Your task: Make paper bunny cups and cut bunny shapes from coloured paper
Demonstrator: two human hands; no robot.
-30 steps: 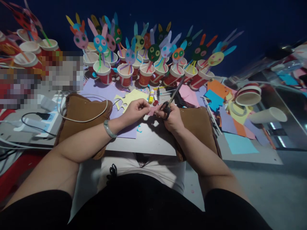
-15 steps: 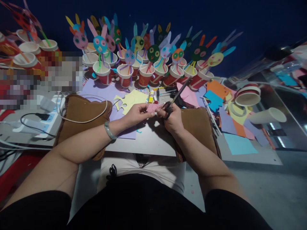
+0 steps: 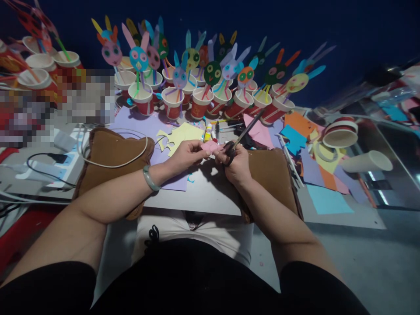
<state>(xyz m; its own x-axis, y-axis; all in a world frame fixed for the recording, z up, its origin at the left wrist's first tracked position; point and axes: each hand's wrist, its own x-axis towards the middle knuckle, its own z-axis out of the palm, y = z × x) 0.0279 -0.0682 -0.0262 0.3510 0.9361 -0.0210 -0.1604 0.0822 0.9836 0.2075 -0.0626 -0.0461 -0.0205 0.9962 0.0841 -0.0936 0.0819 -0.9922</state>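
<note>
My left hand pinches a small piece of pink paper over the middle of the table. Dark-handled scissors are in my right hand, their blades pointing up and away to the right. The right fingertips meet the pink paper's right edge. Just beyond the hands lie a yellow glue stick and several pens. Cut yellow paper rests on purple sheets left of them.
Red-and-white paper cups with rabbit-faced paper figures line the back. Brown cushions lie under both forearms. At left are a power strip and white cable. Coloured paper scraps and a pale tube lie right.
Both hands stay in nearly the same place, with the pink paper and scissors shifted only slightly. The whole view has moved a little.
</note>
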